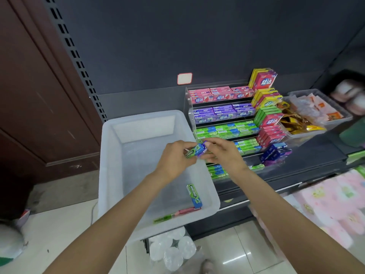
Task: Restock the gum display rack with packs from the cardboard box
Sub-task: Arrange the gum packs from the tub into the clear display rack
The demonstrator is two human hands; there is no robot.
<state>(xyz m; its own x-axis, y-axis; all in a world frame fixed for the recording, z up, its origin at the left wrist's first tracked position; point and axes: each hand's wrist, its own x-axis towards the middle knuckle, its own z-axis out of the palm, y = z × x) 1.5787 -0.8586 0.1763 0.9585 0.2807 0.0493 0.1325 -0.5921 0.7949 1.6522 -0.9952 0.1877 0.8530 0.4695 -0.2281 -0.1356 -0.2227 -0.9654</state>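
Left hand [173,161]: fingers curled round a green Doublemint gum pack [192,151], held above the translucent plastic bin [110,147].
Right hand [225,153]: fingertips pinch the blue far-right end of the same pack; a bit of purple shows beside it, cannot tell what.
Held pack: long axis runs lower left to upper right, blue end toward the acrylic gum display rack [223,115].
Bin: one more Doublemint pack [194,195] lies by the near right wall, long axis roughly front to back, blue end nearest the camera; a pink stick pack [186,211] and a green stick pack [164,218] lie along the near wall, end to end.
Rack: stepped tiers, pink on top, then purple, then green; boxed packs stacked at its right side.
Shelf [308,155]: carries rack and a snack tray [302,107] to the right.
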